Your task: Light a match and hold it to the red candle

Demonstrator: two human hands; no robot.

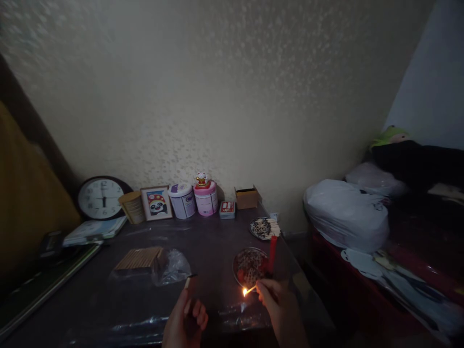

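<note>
My right hand pinches a burning match with a small flame at its left end. It also seems to hold a red candle that stands upright over a round dish with a mottled red and white content. My left hand holds a burnt match with a black tip, pointing up and right. A second dish behind holds a heap of spent and fresh matches.
Along the wall stand a clock, a cup, a panda picture, two tins, a small red box and a cardboard box. A stick bundle in plastic lies mid-table. Bags sit right.
</note>
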